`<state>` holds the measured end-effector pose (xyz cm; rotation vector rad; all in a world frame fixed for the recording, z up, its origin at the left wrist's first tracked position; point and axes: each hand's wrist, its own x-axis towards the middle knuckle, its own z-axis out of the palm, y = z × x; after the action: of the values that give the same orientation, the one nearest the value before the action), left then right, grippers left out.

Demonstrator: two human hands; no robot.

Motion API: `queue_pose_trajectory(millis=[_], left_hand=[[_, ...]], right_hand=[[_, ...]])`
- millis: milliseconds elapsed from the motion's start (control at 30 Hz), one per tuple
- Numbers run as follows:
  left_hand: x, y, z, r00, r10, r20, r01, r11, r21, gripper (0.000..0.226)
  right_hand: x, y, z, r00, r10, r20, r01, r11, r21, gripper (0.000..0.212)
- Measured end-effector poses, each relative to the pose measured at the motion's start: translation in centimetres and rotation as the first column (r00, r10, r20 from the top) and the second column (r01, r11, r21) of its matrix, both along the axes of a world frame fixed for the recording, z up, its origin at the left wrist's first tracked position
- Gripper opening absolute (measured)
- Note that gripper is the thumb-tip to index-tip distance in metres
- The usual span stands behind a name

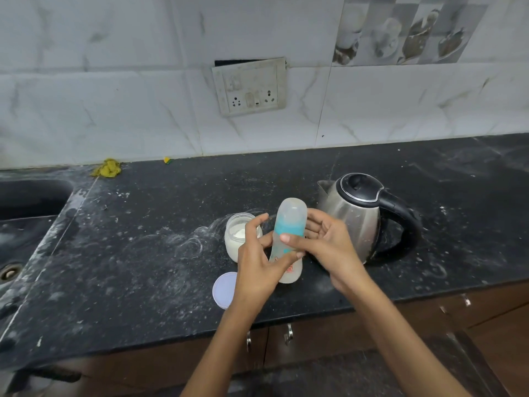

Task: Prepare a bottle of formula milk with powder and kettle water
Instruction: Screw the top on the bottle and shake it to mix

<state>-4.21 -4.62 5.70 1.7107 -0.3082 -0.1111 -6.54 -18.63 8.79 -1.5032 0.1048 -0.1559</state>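
A baby bottle with a teal collar and a clear cap stands upright between my hands above the black counter. My left hand holds its lower body from the left, thumb across the front. My right hand holds the collar from the right, thumb on the teal ring. Just left of the bottle stands an open glass jar of white powder. Its pale round lid lies flat near the counter's front edge. A steel kettle with a black handle stands to the right, lid down.
A dark sink is set into the counter at the far left. A yellow cloth and a small yellow-green scrap lie by the tiled wall. A socket plate hangs on the wall. Cabinet doors with metal handles are below the counter.
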Motion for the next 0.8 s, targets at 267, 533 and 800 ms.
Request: queue_pose_trajectory(millis=[267, 533, 800], left_hand=[[0.2, 0.2, 1.7, 0.997, -0.02, 0.077, 0.016, 0.999, 0.05, 0.087], [0.9, 1.1, 4.1, 0.979, -0.202, 0.017, 0.203, 0.979, -0.019, 0.083], [2.1, 2.1, 4.5, 0.908, -0.412, -0.08, 0.402, 0.908, -0.118, 0.077]], right_hand=[[0.0, -0.7, 1.3, 0.997, -0.018, 0.08, 0.034, 0.977, -0.212, 0.054], [0.5, -2.8, 3.6, 0.982, 0.15, 0.111, -0.137, 0.984, -0.118, 0.058], [0.6, -3.8, 4.8, 0.921, 0.351, 0.168, -0.37, 0.923, 0.102, 0.078]])
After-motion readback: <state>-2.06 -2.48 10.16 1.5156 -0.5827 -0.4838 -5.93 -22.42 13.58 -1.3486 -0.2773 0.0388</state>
